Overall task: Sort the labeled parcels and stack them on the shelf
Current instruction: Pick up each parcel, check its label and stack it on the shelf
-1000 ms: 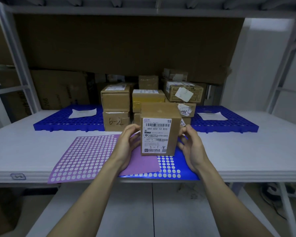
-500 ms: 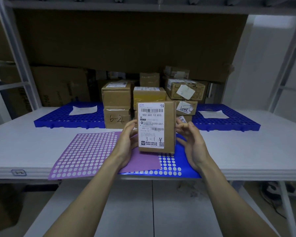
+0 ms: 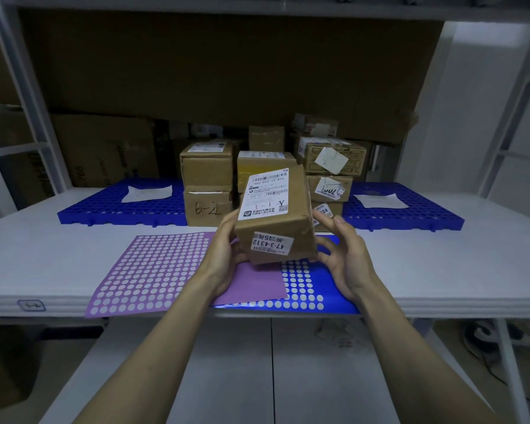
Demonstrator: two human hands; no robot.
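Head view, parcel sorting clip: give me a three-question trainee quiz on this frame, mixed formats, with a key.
1. True or false: the held parcel rests flat on the purple dot sheet.
2. Which handwritten mark is on the lower box of the left stack? A) 6-2 B) 4-7 C) 9-1
3. Fill in: the small label on the held parcel's underside reads 47-3-____.

Key: 1 false, it is tilted and lifted, the left hand gripping it, the right hand at its other side. 2 A. 3 4312.
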